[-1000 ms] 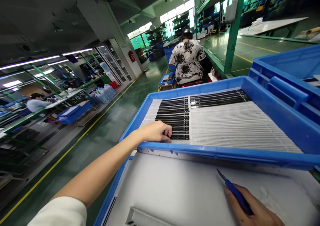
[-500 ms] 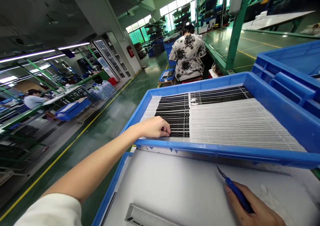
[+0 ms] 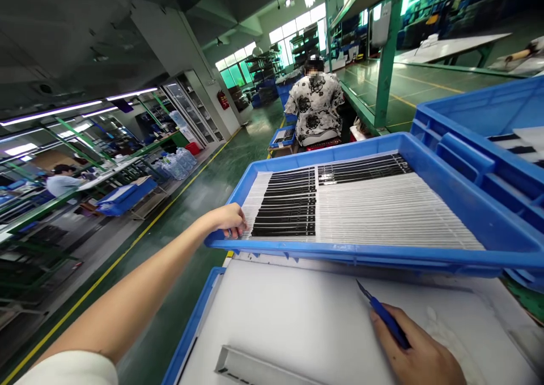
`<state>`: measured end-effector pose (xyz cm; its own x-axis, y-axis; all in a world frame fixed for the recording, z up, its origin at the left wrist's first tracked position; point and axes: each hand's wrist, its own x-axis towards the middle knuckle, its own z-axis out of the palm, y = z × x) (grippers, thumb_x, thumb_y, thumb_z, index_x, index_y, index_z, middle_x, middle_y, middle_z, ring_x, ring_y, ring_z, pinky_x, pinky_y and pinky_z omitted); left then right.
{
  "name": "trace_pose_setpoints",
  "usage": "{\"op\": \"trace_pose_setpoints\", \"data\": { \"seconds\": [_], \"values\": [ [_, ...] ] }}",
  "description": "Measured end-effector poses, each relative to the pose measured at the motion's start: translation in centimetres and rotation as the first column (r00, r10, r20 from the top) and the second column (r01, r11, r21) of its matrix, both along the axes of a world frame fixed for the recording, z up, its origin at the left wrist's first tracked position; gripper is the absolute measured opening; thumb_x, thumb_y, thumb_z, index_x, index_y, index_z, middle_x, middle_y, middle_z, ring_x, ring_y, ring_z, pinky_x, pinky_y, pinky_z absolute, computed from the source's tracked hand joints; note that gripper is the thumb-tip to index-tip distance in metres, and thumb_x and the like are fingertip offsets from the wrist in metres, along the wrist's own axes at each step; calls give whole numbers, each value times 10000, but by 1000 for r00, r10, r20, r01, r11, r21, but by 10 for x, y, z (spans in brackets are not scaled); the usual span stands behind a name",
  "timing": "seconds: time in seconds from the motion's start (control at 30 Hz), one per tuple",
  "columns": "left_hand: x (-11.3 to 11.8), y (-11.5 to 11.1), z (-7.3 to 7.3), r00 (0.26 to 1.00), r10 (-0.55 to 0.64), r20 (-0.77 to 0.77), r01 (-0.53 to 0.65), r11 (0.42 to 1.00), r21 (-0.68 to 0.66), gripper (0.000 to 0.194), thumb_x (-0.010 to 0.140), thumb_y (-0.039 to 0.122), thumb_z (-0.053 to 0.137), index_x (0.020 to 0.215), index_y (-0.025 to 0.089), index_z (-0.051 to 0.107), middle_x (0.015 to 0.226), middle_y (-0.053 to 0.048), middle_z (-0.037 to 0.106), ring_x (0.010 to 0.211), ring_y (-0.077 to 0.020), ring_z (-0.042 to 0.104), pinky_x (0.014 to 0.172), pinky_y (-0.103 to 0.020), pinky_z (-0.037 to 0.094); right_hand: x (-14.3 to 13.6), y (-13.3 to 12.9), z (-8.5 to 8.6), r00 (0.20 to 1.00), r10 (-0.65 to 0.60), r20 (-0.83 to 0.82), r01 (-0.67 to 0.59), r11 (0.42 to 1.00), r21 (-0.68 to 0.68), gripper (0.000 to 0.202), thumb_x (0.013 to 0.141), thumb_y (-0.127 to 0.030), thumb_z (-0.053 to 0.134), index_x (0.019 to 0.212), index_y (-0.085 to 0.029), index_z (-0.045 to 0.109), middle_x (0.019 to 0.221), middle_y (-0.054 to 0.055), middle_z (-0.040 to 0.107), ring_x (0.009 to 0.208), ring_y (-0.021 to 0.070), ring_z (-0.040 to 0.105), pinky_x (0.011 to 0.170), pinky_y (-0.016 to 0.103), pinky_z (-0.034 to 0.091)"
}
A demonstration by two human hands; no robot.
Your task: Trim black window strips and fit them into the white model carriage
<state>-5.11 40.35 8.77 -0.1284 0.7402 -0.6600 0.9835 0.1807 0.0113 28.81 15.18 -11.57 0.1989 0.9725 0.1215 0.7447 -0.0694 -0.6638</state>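
My right hand point(image 3: 419, 345) grips a blue-handled craft knife point(image 3: 387, 320), its pointed blade aimed up and left above a white work surface point(image 3: 293, 300). At the front left corner of a blue plastic tray point(image 3: 293, 245), my left hand point(image 3: 230, 220) has its fingers curled down by the white ribbed liner point(image 3: 251, 203). Whatever those fingers pinch, if anything, is hidden. Black strips point(image 3: 289, 203) lie in rows in the liner's left section, beside my left hand. More black strips point(image 3: 361, 168) fill the far part of the right section.
A clear-and-white channel-shaped piece point(image 3: 255, 368) lies at the near edge of the work surface. Another blue tray point(image 3: 476, 147) stands at the right, with black and white pieces inside. A seated person point(image 3: 314, 110) in a patterned top is ahead, beside a green post point(image 3: 386, 62).
My left hand has moved left, off the black strips to the tray's front left corner. My right hand still holds the knife. The view has shifted slightly.
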Motion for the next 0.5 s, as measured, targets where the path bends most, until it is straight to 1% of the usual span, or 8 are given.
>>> {"op": "trace_pose_setpoints", "data": {
  "seconds": [0.1, 0.2, 0.3, 0.5],
  "values": [
    [5, -4, -1, 999, 30, 28, -30, 999, -14, 298, 989, 346, 651, 1214, 150, 644, 1167, -87, 683, 958, -206, 694, 807, -390, 615, -1, 1, 2, 1000, -3, -25, 3, 1000, 5, 336, 918, -498, 533, 980, -318, 811, 702, -12, 782, 514, 233, 727, 440, 251, 539],
    [7, -9, 1, 998, 38, 52, -36, 999, -22, 293, 987, 346, 655, 1203, 148, 648, 1155, -84, 686, 947, -204, 695, 798, -383, 616, -2, 2, 4, 999, -5, -53, 6, 1000, 17, 333, 909, -479, 528, 971, -313, 810, 733, 6, 793, 544, 237, 736, 463, 246, 546],
    [9, -15, 2, 997, 41, 64, -40, 999, -29, 282, 981, 344, 662, 1182, 146, 656, 1133, -76, 690, 930, -202, 696, 782, -372, 617, -4, 2, 7, 998, -12, -64, 14, 1000, 25, 333, 903, -477, 525, 961, -313, 809, 724, 7, 791, 544, 238, 732, 477, 247, 550],
    [10, -21, -1, 991, 47, 127, -46, 999, -7, 308, 979, 360, 662, 1204, 150, 653, 1170, -81, 684, 961, -216, 694, 800, -386, 615, -2, 1, 10, 997, -7, -75, 8, 1000, 14, 308, 888, -495, 550, 921, -327, 806, 705, -3, 786, 480, 227, 697, 409, 246, 512]
  ]
}}
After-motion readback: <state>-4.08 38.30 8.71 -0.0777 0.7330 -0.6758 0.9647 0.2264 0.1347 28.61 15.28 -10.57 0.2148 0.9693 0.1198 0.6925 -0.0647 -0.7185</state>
